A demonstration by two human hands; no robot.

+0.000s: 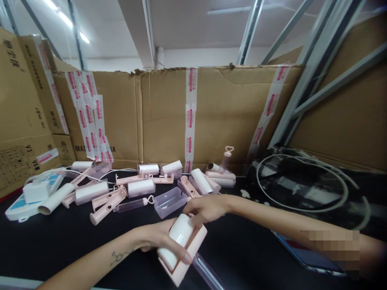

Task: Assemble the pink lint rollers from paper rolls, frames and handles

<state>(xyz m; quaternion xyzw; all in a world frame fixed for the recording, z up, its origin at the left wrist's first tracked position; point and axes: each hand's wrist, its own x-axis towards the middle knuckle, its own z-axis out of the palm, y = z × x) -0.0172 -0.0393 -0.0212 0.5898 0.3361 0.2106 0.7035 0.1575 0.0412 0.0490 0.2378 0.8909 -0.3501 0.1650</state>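
A lint roller, with a white sticky roll (179, 238) inside a pale pink holder (193, 246), is tilted above the black table. My left hand (161, 237) wraps round it from the left, thumb across its lower front. Curled over the upper end of the roll and holder is my right hand (207, 209); its fingertips are partly hidden there. A clear purplish tube (208, 273) sticks out below the holder; whether it is joined on cannot be seen. Just beyond my hands sits an open translucent purple case (170, 202).
Several pink holders (108, 206), white rolls (141, 187) and clear tubes with heart-shaped loops (133, 204) lie along the back. A white power strip (33, 199) is at left, a phone (305, 255) at right. Cardboard walls (163, 117) stand behind; a white cable coil (258, 181) lies right.
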